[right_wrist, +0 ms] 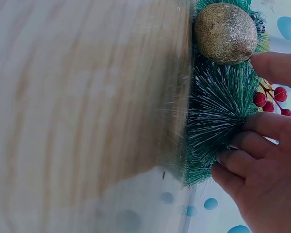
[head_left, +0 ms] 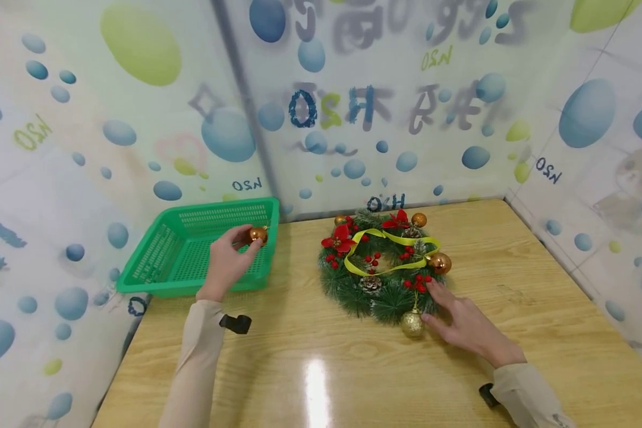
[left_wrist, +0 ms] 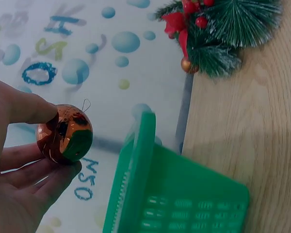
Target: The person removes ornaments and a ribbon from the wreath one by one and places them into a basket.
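Observation:
My left hand (head_left: pixel 227 261) pinches a shiny copper-coloured Christmas ball (head_left: pixel 258 236) between thumb and fingers, above the right side of a green plastic basket (head_left: pixel 270 261). A thin wire loop stands up from this ball (left_wrist: pixel 65 133) in the left wrist view. My right hand (head_left: pixel 468 327) rests on the front right edge of a green Christmas wreath (head_left: pixel 353 294), with relaxed fingertips in its needles (right_wrist: pixel 216 104). The right thumb lies right at a gold glitter ball (head_left: pixel 412 324) on the wreath's front edge. Red berries (head_left: pixel 420 282) sit by the right index finger.
A yellow ribbon (head_left: pixel 353 267) loops over the wreath, among red flowers (head_left: pixel 339 238), a pinecone (head_left: pixel 371 284) and another copper-coloured ball (head_left: pixel 440 263). The wooden table (head_left: pixel 278 368) meets walls covered in bubble-patterned sheeting (head_left: pixel 321 166) at the back and sides.

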Demonstrator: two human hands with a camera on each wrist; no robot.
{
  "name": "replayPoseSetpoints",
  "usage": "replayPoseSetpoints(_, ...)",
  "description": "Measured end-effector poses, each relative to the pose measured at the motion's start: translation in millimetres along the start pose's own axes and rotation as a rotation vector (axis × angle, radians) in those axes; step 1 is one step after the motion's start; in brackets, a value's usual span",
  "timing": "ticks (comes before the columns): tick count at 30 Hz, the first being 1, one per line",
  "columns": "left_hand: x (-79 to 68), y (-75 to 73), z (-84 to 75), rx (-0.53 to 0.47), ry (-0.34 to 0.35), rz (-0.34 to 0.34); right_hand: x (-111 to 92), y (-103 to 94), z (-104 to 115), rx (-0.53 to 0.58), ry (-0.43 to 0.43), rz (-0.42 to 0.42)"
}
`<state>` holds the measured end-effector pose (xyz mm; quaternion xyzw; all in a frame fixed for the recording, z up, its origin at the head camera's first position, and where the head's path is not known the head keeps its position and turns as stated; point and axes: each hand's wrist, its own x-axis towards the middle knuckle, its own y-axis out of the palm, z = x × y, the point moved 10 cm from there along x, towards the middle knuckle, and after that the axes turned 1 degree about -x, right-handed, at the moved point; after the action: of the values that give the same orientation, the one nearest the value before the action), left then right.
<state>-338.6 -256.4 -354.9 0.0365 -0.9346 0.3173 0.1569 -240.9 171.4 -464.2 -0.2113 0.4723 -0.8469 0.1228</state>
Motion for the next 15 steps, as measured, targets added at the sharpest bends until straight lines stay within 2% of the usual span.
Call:
replayPoseSetpoints(5,-1.1,-13.7,13.2,0.021,-0.021,-0.019,-0.1,-1.7,-0.5,0.006,0.003,0.006)
replayPoseSetpoints(15,-2.9,-33.8,42.5,0.016,-0.127,-0.051,0.0,1.4,-2.9,-0.008,-0.009,-0.007)
